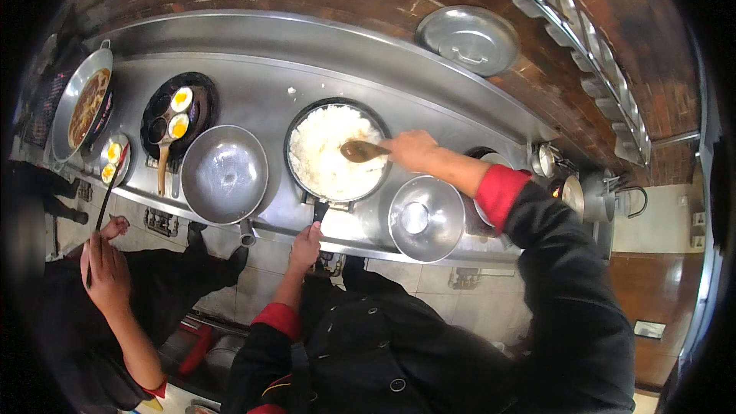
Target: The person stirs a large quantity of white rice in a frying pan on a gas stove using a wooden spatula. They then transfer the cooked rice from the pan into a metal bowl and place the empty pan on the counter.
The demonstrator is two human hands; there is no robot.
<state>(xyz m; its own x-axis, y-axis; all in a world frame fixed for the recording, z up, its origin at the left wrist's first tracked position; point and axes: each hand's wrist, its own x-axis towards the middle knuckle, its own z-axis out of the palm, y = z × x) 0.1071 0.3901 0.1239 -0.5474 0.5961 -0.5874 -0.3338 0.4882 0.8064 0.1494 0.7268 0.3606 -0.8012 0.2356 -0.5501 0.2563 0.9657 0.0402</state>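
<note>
A black-handled frying pan (pixel 293 187) full of white cooked rice (pixel 328 149) sits on the stove in front of me. My left hand (pixel 306 247) grips the pan's handle (pixel 321 211) at the near side. In my right hand (pixel 411 150) is a wooden spoon (pixel 361 151), its bowl resting on the rice at the right of the pan. My fingers hide most of the spoon's handle. Below my right forearm, a wide steel bowl (pixel 427 218) stands at the stove's front edge.
An empty grey pan (pixel 224 175) stands to the left. Beyond it, an egg pan (pixel 163 144) holds two eggs over a black burner. A wok (pixel 63 126) contains brown food. A co-worker's hand (pixel 107 273) holds a long utensil near plated eggs (pixel 115 152). A metal lid (pixel 468 40) leans against the brick wall.
</note>
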